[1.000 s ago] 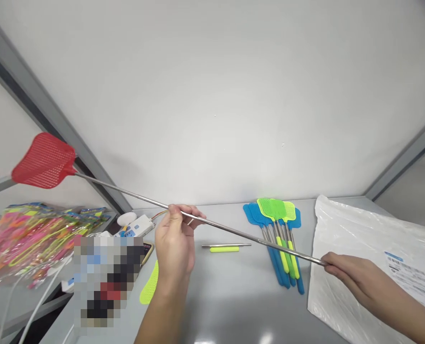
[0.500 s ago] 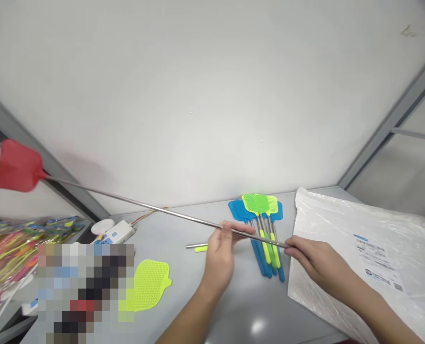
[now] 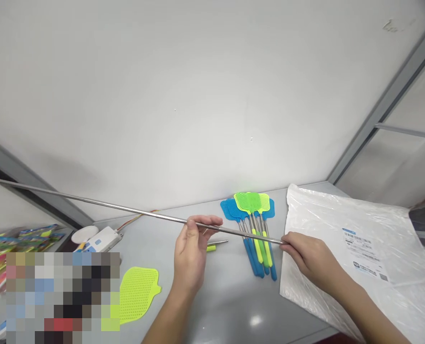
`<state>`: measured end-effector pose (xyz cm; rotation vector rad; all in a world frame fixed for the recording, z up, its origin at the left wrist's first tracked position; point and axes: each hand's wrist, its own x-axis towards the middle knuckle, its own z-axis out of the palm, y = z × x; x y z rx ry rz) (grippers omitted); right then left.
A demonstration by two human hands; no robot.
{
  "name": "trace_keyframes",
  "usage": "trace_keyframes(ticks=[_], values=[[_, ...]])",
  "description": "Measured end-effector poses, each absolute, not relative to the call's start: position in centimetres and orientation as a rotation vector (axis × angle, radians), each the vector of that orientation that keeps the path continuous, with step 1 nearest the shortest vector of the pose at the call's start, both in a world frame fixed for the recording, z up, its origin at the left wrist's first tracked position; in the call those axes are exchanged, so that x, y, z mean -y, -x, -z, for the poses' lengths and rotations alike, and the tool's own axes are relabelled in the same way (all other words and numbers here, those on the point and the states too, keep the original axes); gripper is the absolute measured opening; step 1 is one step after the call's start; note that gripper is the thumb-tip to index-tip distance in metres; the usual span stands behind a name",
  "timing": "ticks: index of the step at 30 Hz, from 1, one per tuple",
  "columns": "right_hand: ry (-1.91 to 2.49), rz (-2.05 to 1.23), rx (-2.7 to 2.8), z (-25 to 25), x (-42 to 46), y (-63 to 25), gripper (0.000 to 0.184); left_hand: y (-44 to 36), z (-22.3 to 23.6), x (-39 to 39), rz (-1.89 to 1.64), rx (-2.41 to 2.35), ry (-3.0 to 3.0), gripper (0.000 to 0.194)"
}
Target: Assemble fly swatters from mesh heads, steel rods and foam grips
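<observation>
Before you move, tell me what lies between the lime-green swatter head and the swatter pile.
The head view shows the left hand around a steel swatter shaft, then a short metal rod with a lime grip.

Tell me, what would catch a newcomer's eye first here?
Your eye would likely go first to the long steel fly swatter handle stretched across the view, held by the left hand and the right hand. Just beyond it, a bundle of blue and lime fly swatters lies on the grey table, beside a white plastic bag, with a loose lime swatter head at left.
</observation>
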<state>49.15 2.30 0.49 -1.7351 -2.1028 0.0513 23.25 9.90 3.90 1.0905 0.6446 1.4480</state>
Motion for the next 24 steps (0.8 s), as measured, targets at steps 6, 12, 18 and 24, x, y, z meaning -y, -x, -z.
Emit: trace_keyframes(ticks=[6, 12, 18, 24], values=[[1.594, 0.096, 2.164, -0.4, -2.5, -47.4, 0.024, -23.1, -2.7, -10.0, -1.564, -0.751, -1.005, 0.032], [1.519, -0.015, 2.145, -0.9, -3.0, -42.7, 0.028, -25.1, -2.2, -7.3, -1.226, -0.748, -1.302, 0.036], [1.508, -0.037, 2.175, -1.5, -3.5, -42.7, 0.027, -20.7, -3.8, -8.9, -1.18, -0.767, -1.314, 0.034], [1.591, -0.127, 2.228, -1.4, -3.6, -44.8, 0.025, -13.0, -6.5, -13.1, -1.867, -0.708, -0.53, 0.043]])
